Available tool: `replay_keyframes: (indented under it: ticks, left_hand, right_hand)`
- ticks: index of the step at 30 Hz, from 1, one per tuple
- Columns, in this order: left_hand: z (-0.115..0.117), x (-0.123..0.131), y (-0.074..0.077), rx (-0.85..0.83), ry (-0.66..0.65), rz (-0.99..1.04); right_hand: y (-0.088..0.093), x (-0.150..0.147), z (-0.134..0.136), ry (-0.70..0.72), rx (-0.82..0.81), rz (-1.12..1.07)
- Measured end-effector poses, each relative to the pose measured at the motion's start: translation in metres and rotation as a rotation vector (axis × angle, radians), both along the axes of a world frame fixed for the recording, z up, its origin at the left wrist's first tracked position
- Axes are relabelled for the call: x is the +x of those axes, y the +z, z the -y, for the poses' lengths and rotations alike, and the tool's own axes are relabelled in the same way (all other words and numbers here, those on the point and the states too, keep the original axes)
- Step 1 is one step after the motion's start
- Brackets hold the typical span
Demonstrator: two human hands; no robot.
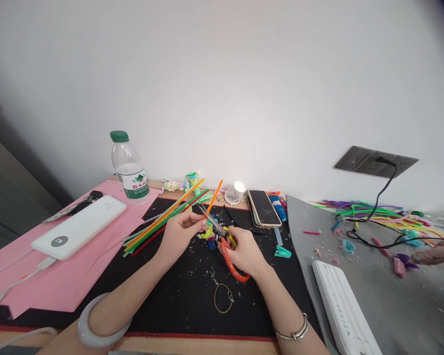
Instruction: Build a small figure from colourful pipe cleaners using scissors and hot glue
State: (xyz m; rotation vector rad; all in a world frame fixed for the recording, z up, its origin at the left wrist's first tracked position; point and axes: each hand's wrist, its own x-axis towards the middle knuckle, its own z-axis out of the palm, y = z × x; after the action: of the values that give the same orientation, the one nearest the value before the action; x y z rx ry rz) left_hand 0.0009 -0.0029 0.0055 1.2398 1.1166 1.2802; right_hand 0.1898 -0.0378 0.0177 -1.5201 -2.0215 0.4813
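My left hand [182, 230] pinches the lower end of an orange pipe cleaner [215, 195], which leans up and to the right. In my right hand [243, 250] are orange-handled scissors [234, 265], their blades lying across the pipe cleaner close to my left fingertips. Something yellow also shows between my right fingers; I cannot make out what it is. Under the blades lie small yellow and blue fuzzy pieces [209, 234], partly hidden. Beside my left hand rests a bundle of green, orange and red pipe cleaners [159, 223].
A water bottle [131, 170] and a white power bank [79, 227] stand at left on pink paper [70, 281]. Behind my hands are a white cup [236, 193] and a phone [264, 209]. At right, another person's hand [434, 252] touches purple fuzzy pieces near a second power bank [344, 308].
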Motion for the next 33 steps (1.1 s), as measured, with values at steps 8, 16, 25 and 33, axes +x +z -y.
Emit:
replay_keyframes:
  ticks: [8,16,25,33]
  left_hand:
    - [0.004,0.002,0.009,-0.03,0.006,0.0]
    - [0.006,0.003,0.014,-0.031,0.034,0.037]
    - [0.003,0.002,0.009,0.006,0.035,0.071]
    - [0.004,0.003,0.01,-0.009,0.012,0.08]
  right_hand:
    - [0.0,0.001,-0.001,0.016,-0.006,0.014]
    - [0.003,-0.002,0.003,-0.009,-0.043,0.061]
    - [0.004,-0.005,0.004,-0.011,-0.069,0.071]
    - [0.001,-0.004,0.001,-0.004,-0.04,0.056]
